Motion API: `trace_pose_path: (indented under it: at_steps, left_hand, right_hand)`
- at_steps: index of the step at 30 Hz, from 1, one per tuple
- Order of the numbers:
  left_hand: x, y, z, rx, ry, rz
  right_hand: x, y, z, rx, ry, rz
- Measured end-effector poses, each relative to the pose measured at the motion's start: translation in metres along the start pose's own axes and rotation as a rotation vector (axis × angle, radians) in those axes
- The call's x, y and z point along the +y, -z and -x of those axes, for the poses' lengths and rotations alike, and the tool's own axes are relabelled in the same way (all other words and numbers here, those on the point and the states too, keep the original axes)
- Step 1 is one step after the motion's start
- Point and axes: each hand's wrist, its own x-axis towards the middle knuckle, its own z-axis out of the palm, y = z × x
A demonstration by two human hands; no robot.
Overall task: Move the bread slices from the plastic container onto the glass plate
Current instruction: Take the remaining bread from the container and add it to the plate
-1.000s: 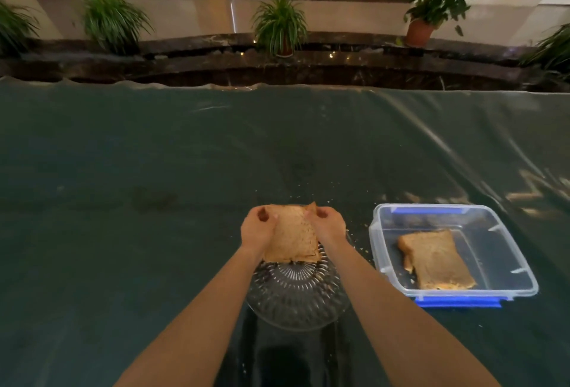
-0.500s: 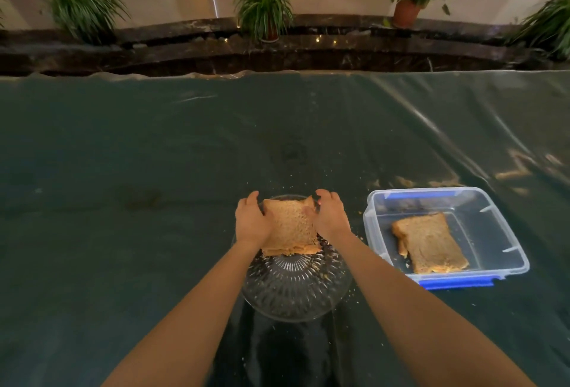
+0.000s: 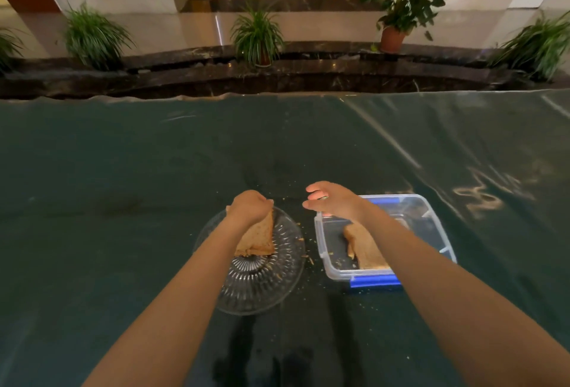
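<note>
head view: the glass plate (image 3: 279,288) sits on the dark worktop (image 3: 123,201), and everything here is placed from it. the left hand (image 3: 249,206) is closed on the far edge of a bread slice (image 3: 259,240), which leans over the plate's far half, its near edge resting on the glass. the right hand (image 3: 331,201) is open and empty, hovering just right of the plate over the far left corner of the plastic container (image 3: 431,217), where another slice (image 3: 365,251) lies flat, partly hidden by the forearm. to finish this step well, i'd lower the held slice gently until it lies flat toward the plate's middle, then let go without dragging; the bread looks crumbly, and crumbs already dot the worktop beside the plate.
</note>
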Motion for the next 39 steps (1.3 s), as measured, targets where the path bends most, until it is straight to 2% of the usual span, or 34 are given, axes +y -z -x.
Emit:
trace_pose_path:
  at_steps: [3, 7, 10, 13, 19, 23, 26, 31, 35, 39]
  left_hand:
    - [0.040, -0.012, 0.015, -0.138, 0.042, 0.182]
    - [0.078, -0.045, 0.026, -0.336, 0.112, 0.477]
    - [0.090, -0.079, 0.026, -0.384, 0.136, 0.552]
    - [0.098, -0.111, 0.024, -0.405, 0.183, 0.497]
    - [0.099, -0.170, 0.010, -0.321, 0.210, 0.281]
    - [0.096, -0.193, -0.003, -0.215, 0.256, 0.226]
    - [0.099, -0.201, -0.006, -0.147, 0.283, 0.259]
    - [0.104, -0.208, -0.006, -0.143, 0.312, 0.350]
    - [0.099, -0.210, -0.003, -0.101, 0.382, 0.438]
    - [0.099, -0.212, 0.001, -0.098, 0.343, 0.524]
  right_hand:
    - [0.011, 0.039, 0.022, -0.068, -0.040, -0.023]
    - [0.044, 0.082, 0.045, -0.043, -0.112, 0.000]
    - [0.078, 0.101, 0.054, 0.017, -0.190, -0.035]
    - [0.112, 0.106, 0.056, 0.064, -0.281, -0.058]
    - [0.152, 0.088, 0.044, 0.180, -0.380, -0.056]
    - [0.160, 0.075, 0.031, 0.183, -0.398, -0.104]
    - [0.161, 0.069, 0.023, 0.209, -0.397, -0.068]
    - [0.161, 0.060, 0.020, 0.249, -0.429, -0.086]
    - [0.163, 0.059, 0.019, 0.279, -0.463, -0.204]
    - [0.165, 0.060, 0.019, 0.342, -0.479, -0.322]
